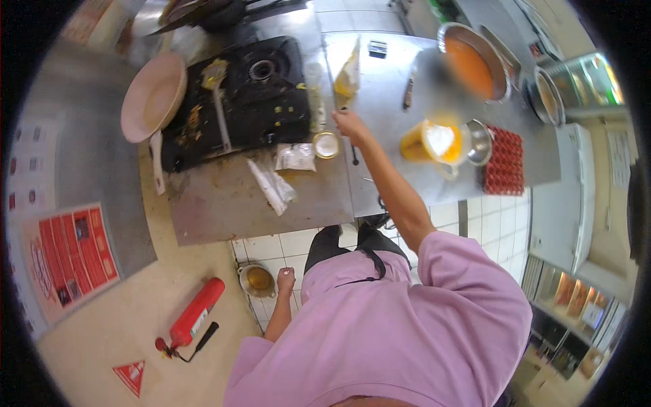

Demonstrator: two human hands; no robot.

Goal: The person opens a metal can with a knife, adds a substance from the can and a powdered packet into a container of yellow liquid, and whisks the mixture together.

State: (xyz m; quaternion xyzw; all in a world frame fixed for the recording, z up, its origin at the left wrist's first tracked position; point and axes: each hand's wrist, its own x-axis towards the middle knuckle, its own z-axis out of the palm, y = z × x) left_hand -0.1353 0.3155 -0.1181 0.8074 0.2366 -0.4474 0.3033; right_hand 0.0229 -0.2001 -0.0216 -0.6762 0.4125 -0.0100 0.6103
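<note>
My right hand (351, 126) reaches over the steel counter (381, 188), its fingers curled. Dark slim pieces show just above and below it, probably a black-handled utensil (355, 155); whether the hand grips it is unclear. Close by stand a round container with white contents (326, 145) and a plastic bag with yellow residue (348, 76). Further right is a clear pitcher (424, 145) of yellow liquid topped with white powder. My left hand (286, 279) hangs low beside my body, fingers curled, with a small white spot showing on it. A pot (258, 281) sits beyond it, near the floor.
A black gas stove (239, 122) bears a food-smeared turner (218, 102). A pink frying pan (155, 99) rests at its left. A knife (409, 89), a bowl of orange sauce (475, 66), a steel bowl (479, 143) and red egg trays (503, 160) occupy the right. A fire extinguisher (196, 313) hangs left.
</note>
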